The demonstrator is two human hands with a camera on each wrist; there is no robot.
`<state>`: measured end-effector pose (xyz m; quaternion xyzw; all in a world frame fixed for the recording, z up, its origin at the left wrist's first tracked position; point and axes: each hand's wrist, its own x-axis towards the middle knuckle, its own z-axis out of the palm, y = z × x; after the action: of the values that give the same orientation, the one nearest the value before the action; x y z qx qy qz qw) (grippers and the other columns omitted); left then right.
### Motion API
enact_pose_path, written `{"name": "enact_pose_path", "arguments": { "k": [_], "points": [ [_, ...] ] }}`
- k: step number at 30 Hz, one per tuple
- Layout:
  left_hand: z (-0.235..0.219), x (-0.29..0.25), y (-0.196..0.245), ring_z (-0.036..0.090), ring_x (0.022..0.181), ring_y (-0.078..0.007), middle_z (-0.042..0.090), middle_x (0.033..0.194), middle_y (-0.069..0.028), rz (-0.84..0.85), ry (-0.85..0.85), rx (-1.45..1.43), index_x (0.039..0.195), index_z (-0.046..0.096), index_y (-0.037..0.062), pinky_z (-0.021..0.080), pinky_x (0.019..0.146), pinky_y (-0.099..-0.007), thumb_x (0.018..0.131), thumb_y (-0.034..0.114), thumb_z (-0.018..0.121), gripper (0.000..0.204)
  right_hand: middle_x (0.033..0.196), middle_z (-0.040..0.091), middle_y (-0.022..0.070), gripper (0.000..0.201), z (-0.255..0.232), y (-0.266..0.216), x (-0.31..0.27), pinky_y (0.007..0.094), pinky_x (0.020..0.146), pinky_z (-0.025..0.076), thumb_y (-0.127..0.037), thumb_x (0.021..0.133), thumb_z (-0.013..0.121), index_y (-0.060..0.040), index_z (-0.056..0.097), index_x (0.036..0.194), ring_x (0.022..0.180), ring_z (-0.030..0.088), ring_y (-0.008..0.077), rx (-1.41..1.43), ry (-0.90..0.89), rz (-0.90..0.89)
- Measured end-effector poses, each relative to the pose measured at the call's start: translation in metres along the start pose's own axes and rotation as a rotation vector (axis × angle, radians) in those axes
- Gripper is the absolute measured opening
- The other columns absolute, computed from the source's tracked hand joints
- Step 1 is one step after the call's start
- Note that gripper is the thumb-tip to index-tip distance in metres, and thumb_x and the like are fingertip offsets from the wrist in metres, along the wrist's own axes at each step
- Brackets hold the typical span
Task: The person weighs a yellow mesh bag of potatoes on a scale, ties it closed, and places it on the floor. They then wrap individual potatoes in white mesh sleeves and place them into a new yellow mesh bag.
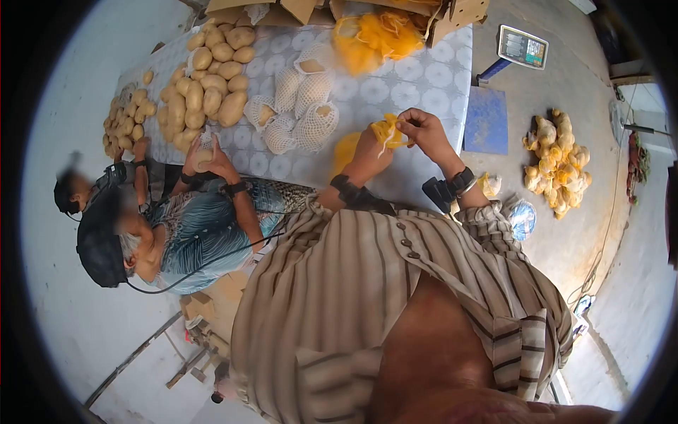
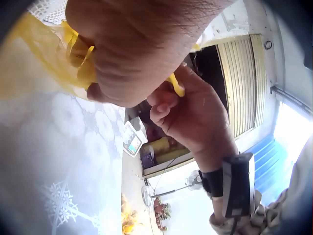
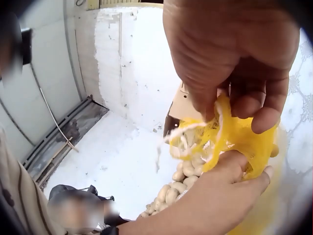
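Yellow net bag point(image 1: 387, 131): a bunch of bright yellow mesh, thin and crumpled, with pale loose threads at its gathered top; it is held up over the near edge of the table point(image 1: 424, 78), towards the table's right end.
Loose potatoes point(image 1: 205, 85): a heap on the table's left part, running towards the far left corner, with smaller ones along the left edge.
White net bags point(image 1: 300, 106): several filled with potatoes, lying together mid-table, just right of the heap.
Yellow netting pile point(image 1: 374, 35): empty mesh bunched at the far edge, against the cardboard boxes point(image 1: 452, 14).
Left hand point(image 1: 371, 152): fingers curled round the lower part of the yellow net bag, gripping it from below; in the left wrist view the mesh shows bunched between the curled fingers.
Right hand point(image 1: 422, 133): fingertips and thumb pinch the bag's gathered top, just above the left hand; in the right wrist view the mesh is drawn out between thumb and fingertips.
Bag against fingers: clamped between both hands, which touch across it.
Contents of the held bag: cannot tell.
Other person: seated at the table's left, both hands on a potato in white netting point(image 1: 203, 157).
Floor at right: a scale point(image 1: 522, 47) and a pile of filled yellow bags point(image 1: 558, 162).
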<state>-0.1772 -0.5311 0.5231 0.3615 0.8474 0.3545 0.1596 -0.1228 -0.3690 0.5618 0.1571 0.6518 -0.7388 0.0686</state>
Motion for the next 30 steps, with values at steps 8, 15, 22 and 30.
{"name": "enact_pose_path", "arguments": {
  "k": [8,15,22,30],
  "points": [
    [-0.023,-0.014,0.002,0.047,0.112,-0.0352,0.049,0.124,-0.0195,-0.257,-0.008,-0.851,0.124,0.051,0.0071,0.037,0.101,-0.0416,0.070,0.016,0.068,0.058,0.088,0.060,0.0023,0.026,-0.007,0.014,-0.009,0.0219,0.065,0.048,0.004,0.082,0.059,-0.0009,0.059,0.108,0.074,0.056,0.0085,0.283,0.023,-0.027],
    [-0.030,-0.010,0.022,0.051,0.103,-0.0271,0.056,0.107,-0.0112,0.145,0.295,-0.042,0.110,0.060,0.0070,0.042,0.088,-0.0374,0.073,0.015,0.071,0.039,0.085,0.057,0.0013,0.032,-0.001,0.018,-0.012,0.0223,0.065,0.049,0.005,0.081,0.062,-0.0017,0.058,0.112,0.073,0.056,0.0085,0.300,-0.021,-0.083],
    [-0.041,-0.011,0.014,0.060,0.081,-0.0229,0.059,0.096,-0.0115,-0.513,0.264,-0.819,0.093,0.064,0.0016,0.051,0.072,-0.0360,0.089,0.017,0.058,0.017,0.082,0.054,0.0003,0.036,-0.006,0.030,-0.015,0.0228,0.063,0.049,0.002,0.081,0.064,-0.0016,0.056,0.116,0.072,0.054,0.0082,0.210,0.026,-0.035],
    [-0.033,-0.020,-0.017,0.060,0.092,-0.0233,0.060,0.100,-0.0103,-0.564,0.268,-1.733,0.105,0.053,0.0045,0.049,0.091,-0.0434,0.093,0.017,0.046,0.019,0.088,0.059,0.0010,0.021,-0.007,0.063,-0.016,0.0231,0.066,0.050,-0.013,0.090,0.058,-0.0031,0.059,0.109,0.077,0.056,0.0098,0.120,-0.053,0.148]
  ]
}}
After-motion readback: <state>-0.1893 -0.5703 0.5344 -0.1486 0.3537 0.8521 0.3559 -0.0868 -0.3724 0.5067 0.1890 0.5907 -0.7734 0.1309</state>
